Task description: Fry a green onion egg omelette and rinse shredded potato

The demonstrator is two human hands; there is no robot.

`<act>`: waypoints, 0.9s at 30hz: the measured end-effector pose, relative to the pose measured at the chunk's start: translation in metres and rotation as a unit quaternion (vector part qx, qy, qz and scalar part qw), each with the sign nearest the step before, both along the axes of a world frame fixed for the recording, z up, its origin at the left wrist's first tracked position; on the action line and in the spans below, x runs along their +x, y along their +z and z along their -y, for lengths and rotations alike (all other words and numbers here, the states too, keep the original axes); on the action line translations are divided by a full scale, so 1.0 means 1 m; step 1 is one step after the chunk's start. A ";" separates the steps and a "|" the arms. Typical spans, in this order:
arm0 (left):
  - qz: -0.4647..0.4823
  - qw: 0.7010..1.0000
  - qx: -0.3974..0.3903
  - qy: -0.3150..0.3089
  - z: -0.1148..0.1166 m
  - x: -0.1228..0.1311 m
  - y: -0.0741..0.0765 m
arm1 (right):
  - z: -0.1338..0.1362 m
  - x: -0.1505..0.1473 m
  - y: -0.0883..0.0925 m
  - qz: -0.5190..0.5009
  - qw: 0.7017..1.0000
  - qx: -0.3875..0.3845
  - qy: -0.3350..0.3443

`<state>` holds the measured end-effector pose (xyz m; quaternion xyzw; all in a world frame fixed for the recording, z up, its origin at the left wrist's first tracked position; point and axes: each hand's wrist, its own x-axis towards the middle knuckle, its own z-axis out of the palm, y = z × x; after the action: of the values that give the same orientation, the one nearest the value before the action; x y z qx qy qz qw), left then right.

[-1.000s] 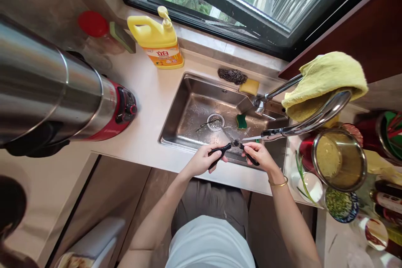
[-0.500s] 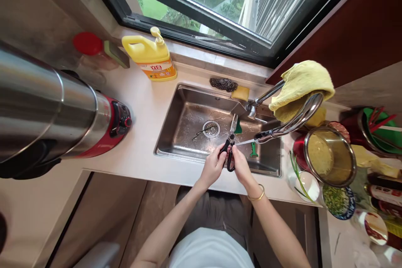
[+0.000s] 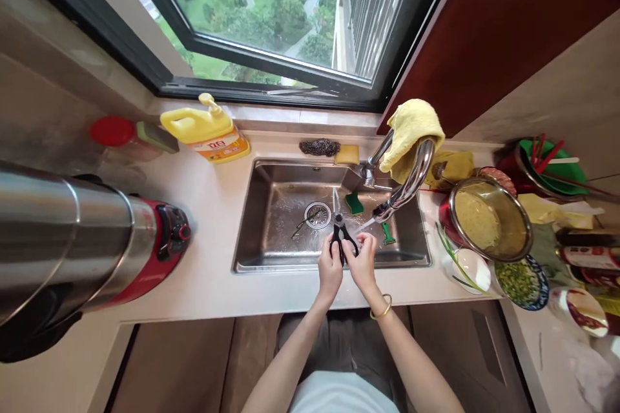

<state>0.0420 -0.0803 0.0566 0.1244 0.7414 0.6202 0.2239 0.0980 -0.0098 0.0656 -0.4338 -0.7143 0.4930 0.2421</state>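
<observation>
The fingers of the left hand (image 3: 331, 268) and right hand (image 3: 362, 261) each grasp one side of the scissors (image 3: 339, 220), which point away over the sink (image 3: 276, 226). Beside them, water (image 3: 367, 224) runs from the tap (image 3: 409, 190), near a green sponge (image 3: 354, 204) and peeler (image 3: 388, 234).

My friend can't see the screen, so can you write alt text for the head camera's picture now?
A person's left hand and right hand hold black-handled scissors over a metal sink, where a faucet runs. A yellow cloth drapes the faucet; a yellow bottle stands near the sink.
</observation>
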 end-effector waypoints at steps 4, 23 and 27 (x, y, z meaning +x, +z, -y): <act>0.007 0.999 -0.012 -0.048 0.008 0.016 0.006 | 0.002 0.015 -0.001 0.036 0.992 -0.028 0.117; 0.317 0.895 0.061 -0.308 -0.094 -0.034 0.002 | 0.045 0.124 -0.006 -0.107 0.907 -0.405 -0.033; 0.244 0.926 0.019 -0.288 -0.163 -0.057 0.012 | 0.047 0.112 -0.011 -0.058 0.912 -0.390 -0.112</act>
<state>-0.0151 0.0831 0.0683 0.1819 0.5839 0.5544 0.5645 0.2102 -0.0564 0.0548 -0.5414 -0.3969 0.7262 0.1486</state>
